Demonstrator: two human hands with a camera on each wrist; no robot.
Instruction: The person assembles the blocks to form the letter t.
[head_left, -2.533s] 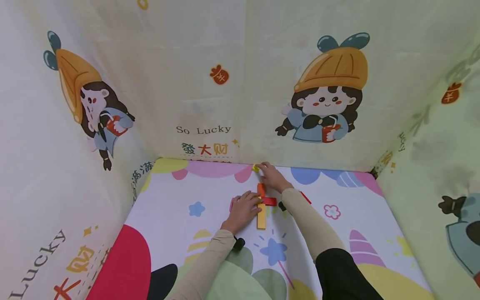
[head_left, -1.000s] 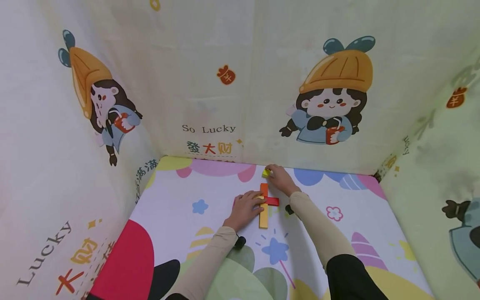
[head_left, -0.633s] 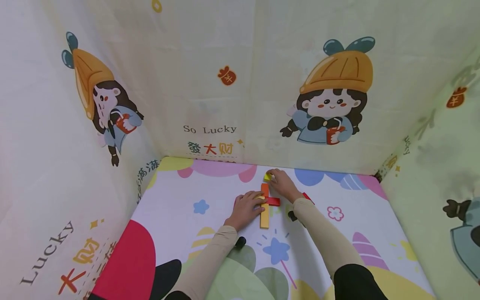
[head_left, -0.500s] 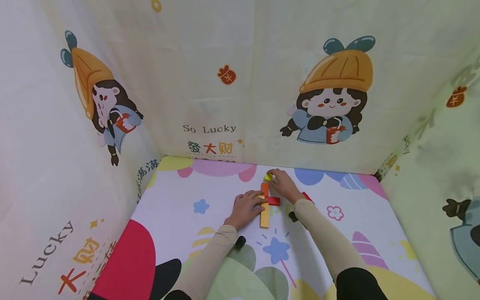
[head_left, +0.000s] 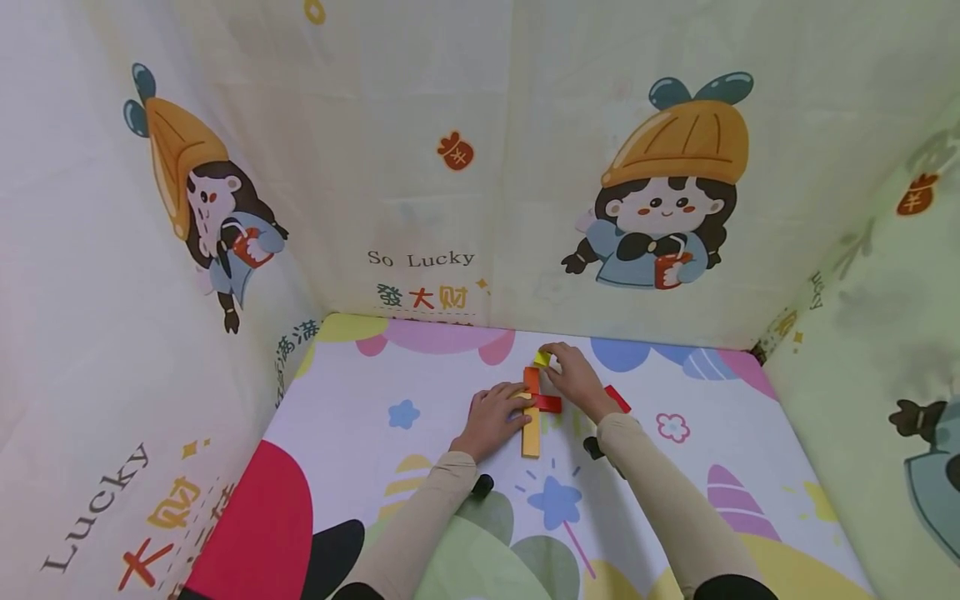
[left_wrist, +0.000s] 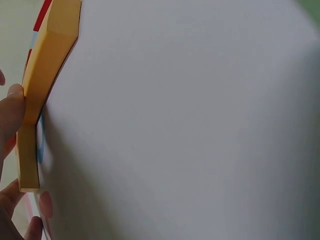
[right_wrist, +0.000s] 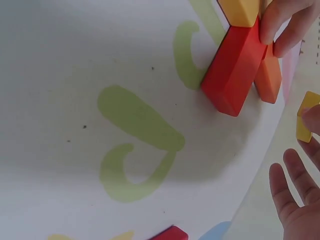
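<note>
In the head view my left hand (head_left: 491,421) holds a cluster of rectangular blocks laid out like a cross. Its thumb (left_wrist: 11,112) presses at the corner where two orange-yellow blocks meet, the short one (left_wrist: 28,157) lying between thumb and fingers. The long orange-yellow block (head_left: 530,437) points toward me, a red block (head_left: 548,404) to the right and an orange block (head_left: 531,381) away. My right hand (head_left: 577,379) pinches a small yellow block (head_left: 542,358) just beyond the orange block's far end. Its other fingers (right_wrist: 298,180) are spread. The cluster's left side is hidden.
Another red block (head_left: 618,398) lies right of my right wrist. The printed tabletop cloth (head_left: 450,358) ends at a patterned curtain wall (head_left: 525,208) at the back, with more curtain on both sides.
My right hand has brought the yellow block from the table's back edge toward me and slightly right, close to the orange block. My left hand stays on the cluster.
</note>
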